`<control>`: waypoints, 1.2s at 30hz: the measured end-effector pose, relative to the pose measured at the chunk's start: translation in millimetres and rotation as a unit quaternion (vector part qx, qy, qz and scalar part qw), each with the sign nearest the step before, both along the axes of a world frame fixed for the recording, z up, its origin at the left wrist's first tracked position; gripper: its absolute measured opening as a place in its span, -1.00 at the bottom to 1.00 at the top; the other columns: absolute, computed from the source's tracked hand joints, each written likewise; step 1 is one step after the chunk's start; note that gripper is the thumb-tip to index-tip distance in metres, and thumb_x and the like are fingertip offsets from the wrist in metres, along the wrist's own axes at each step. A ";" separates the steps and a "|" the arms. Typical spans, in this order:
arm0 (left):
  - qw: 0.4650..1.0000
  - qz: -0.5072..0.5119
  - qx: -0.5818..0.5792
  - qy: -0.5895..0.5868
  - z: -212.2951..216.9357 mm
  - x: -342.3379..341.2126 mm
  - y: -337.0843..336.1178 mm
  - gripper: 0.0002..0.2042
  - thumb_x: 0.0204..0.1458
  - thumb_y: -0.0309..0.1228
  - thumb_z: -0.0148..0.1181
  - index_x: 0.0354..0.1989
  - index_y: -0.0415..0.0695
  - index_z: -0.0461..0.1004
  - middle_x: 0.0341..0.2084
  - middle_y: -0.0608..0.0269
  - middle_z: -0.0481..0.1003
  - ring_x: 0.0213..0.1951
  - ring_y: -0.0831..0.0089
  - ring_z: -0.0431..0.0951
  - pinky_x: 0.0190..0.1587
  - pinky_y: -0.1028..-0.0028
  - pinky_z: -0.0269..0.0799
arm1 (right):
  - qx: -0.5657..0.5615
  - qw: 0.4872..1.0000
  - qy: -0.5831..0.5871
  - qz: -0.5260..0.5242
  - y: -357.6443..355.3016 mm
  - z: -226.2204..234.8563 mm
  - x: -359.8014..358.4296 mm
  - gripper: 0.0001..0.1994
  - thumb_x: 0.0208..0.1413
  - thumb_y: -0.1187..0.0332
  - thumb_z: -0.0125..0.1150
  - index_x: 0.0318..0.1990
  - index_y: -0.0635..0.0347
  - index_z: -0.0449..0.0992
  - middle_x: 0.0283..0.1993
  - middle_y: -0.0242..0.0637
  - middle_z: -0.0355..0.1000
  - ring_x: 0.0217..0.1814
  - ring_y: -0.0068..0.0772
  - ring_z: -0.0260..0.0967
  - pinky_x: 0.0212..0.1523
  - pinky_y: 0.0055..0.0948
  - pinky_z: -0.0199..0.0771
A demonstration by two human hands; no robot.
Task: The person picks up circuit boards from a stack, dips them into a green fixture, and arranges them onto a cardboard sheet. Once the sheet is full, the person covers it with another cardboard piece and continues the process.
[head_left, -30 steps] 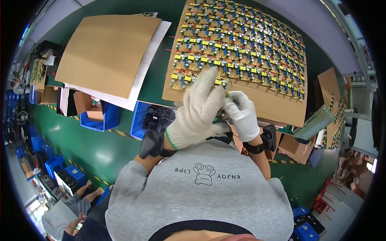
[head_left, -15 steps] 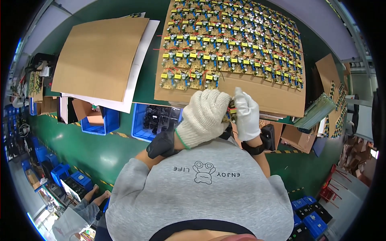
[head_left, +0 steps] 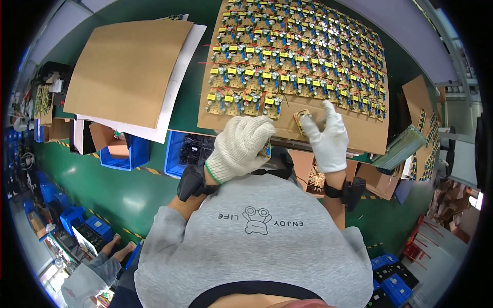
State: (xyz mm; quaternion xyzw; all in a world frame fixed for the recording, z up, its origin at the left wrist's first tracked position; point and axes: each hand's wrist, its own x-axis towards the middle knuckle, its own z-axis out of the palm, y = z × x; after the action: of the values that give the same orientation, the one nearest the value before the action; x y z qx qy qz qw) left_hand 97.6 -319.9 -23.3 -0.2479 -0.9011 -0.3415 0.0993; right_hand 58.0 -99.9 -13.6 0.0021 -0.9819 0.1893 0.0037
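My left hand (head_left: 240,146), in a cream knit glove with a green cuff edge, is curled closed around a small circuit board. Only an edge of that held circuit board (head_left: 266,149) shows beyond the fingers. My right hand (head_left: 329,141), in a white glove, is open over the front of the cardboard sheet (head_left: 354,129), thumb and fingers apart. A loose circuit board (head_left: 301,124) lies tilted on the cardboard beside the right thumb, which seems to touch it. Behind both hands, rows of circuit boards (head_left: 272,105) with yellow-topped parts and red wires cover the sheet.
A brown cardboard stack (head_left: 128,72) lies on the green table at the left. Below the table edge stand a blue bin (head_left: 175,159) with black parts and another blue bin (head_left: 125,156). Pale flat sheets (head_left: 403,149) lean at the right. Another person (head_left: 95,274) sits lower left.
My hands have moved apart. The right hand has shifted right and opened, and a circuit board now lies on the cardboard by it. My left hand has drawn slightly left, keeping a board.
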 end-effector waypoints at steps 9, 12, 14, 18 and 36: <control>1.000 -0.018 -0.013 -0.002 -3.0 -2.2 -0.7 -0.43 -0.48 -0.43 0.40 -0.13 -0.06 0.37 -0.04 0.21 0.43 -0.11 0.21 0.46 -0.04 0.30 0.31 | -0.050 0.996 0.017 0.074 -21.2 -4.6 -15.8 -0.39 -0.27 0.08 0.52 -0.05 0.21 0.50 -0.27 -0.20 0.46 -0.24 -0.20 0.47 -0.20 -0.33 0.47; 0.999 -0.011 -0.022 -0.020 -2.8 -0.9 1.2 -0.42 -0.47 -0.43 0.40 -0.12 -0.05 0.37 -0.05 0.21 0.43 -0.11 0.23 0.46 -0.05 0.30 0.31 | -0.084 0.991 0.051 0.095 -28.5 -16.1 -17.1 -0.42 -0.27 0.07 0.52 -0.08 0.20 0.52 -0.34 -0.23 0.47 -0.34 -0.22 0.46 -0.28 -0.33 0.47; 1.000 -0.003 -0.020 -0.006 -4.4 0.9 1.5 -0.42 -0.46 -0.43 0.40 -0.11 -0.04 0.37 -0.06 0.22 0.43 -0.10 0.24 0.45 -0.05 0.30 0.31 | -0.103 0.986 0.049 0.118 -29.3 -13.7 -16.7 -0.44 -0.25 0.10 0.51 -0.09 0.20 0.52 -0.33 -0.23 0.46 -0.33 -0.25 0.44 -0.28 -0.36 0.46; 1.000 0.002 -0.014 0.001 2.5 -1.1 3.4 -0.42 -0.42 -0.42 0.39 -0.06 -0.04 0.38 -0.14 0.27 0.45 -0.16 0.27 0.47 -0.10 0.31 0.32 | -0.088 0.986 0.038 0.136 -18.9 -3.1 -14.7 -0.42 -0.24 0.12 0.51 -0.04 0.21 0.49 -0.32 -0.22 0.45 -0.32 -0.32 0.44 -0.28 -0.40 0.45; 0.988 0.088 -0.109 0.065 10.8 -40.7 0.6 -0.34 -0.50 -0.13 0.50 -0.05 0.08 0.48 -0.09 0.32 0.41 0.12 0.13 0.29 0.15 0.06 0.14 | 0.019 0.994 0.103 -0.029 18.9 -8.9 0.6 -0.45 -0.08 0.26 0.46 0.07 0.29 0.43 -0.15 -0.18 0.44 -0.15 -0.29 0.43 -0.13 -0.38 0.47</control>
State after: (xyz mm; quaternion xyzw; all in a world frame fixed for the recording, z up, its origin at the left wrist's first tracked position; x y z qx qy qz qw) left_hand 56.9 -319.3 -12.5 -0.1987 -0.9429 -0.2146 0.1593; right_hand 58.6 -81.0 -22.5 -0.0070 -0.9794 0.1690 0.1105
